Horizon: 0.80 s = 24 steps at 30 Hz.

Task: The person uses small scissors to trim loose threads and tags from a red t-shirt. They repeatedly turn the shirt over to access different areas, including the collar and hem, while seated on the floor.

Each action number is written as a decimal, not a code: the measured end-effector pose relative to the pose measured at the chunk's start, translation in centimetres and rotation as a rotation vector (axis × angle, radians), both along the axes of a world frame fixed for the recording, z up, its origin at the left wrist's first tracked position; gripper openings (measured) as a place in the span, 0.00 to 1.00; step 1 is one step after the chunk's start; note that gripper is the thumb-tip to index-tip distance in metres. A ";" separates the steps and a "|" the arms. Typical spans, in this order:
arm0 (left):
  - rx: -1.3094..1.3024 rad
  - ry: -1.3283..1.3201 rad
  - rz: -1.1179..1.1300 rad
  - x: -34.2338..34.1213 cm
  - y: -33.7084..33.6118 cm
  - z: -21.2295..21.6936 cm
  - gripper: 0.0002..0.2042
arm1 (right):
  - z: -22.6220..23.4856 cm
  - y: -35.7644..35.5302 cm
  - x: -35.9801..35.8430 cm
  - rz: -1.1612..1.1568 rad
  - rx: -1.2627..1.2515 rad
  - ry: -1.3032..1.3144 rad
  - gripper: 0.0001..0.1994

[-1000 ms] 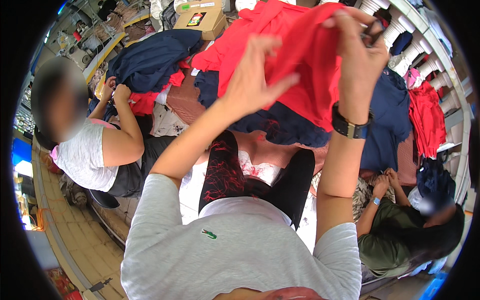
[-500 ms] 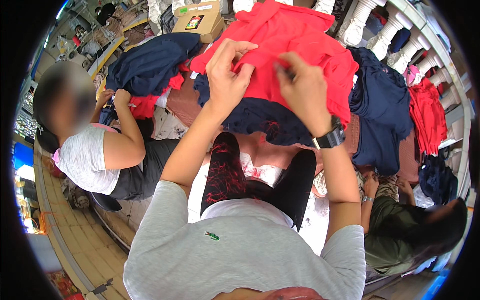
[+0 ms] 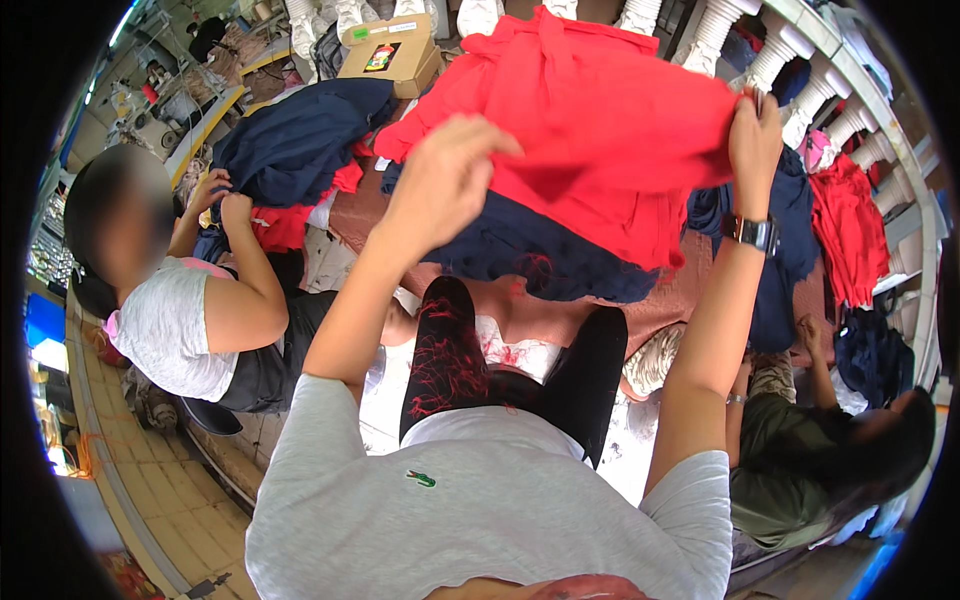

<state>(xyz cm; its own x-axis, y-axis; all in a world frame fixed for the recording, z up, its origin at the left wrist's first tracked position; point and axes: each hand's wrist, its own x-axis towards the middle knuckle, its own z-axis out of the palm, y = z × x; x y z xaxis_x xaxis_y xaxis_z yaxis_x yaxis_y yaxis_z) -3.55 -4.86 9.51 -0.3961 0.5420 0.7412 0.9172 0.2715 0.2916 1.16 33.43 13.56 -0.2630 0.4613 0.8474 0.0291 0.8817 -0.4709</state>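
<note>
Left hand up high, fingers curled loosely onto the near edge of the red garment, grip itself hidden behind the knuckles. Right hand pinched shut on the garment's far corner, wristwatch showing below. Red cloth stretched between the 2 hands, hanging above a navy garment on the counter. Cardboard box beyond, seated person at left.
</note>
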 end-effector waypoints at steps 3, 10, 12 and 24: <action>-0.174 -0.189 -0.046 1.8 -0.5 -1.4 0.10 | -2.4 -2.7 4.8 -0.051 -0.248 -0.286 0.17; 0.236 -0.182 -0.238 2.4 5.2 -2.4 0.06 | -4.7 -13.6 8.2 0.407 -0.293 -0.253 0.08; 0.242 -0.327 -0.357 2.2 7.7 -3.9 0.10 | -7.0 -13.8 7.7 0.333 -0.208 -0.334 0.10; -0.001 -0.207 -0.180 2.4 10.1 -6.9 0.16 | -11.5 -14.0 8.1 0.360 -0.325 -0.247 0.15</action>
<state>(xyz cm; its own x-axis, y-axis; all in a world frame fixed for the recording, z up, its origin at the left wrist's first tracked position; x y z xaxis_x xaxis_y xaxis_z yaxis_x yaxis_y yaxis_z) -1.12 5.20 2.63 -0.4364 0.6183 0.6536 0.8716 0.1103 0.4777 9.29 19.45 2.10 -0.6256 0.5334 0.5693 -0.1034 0.6666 -0.7382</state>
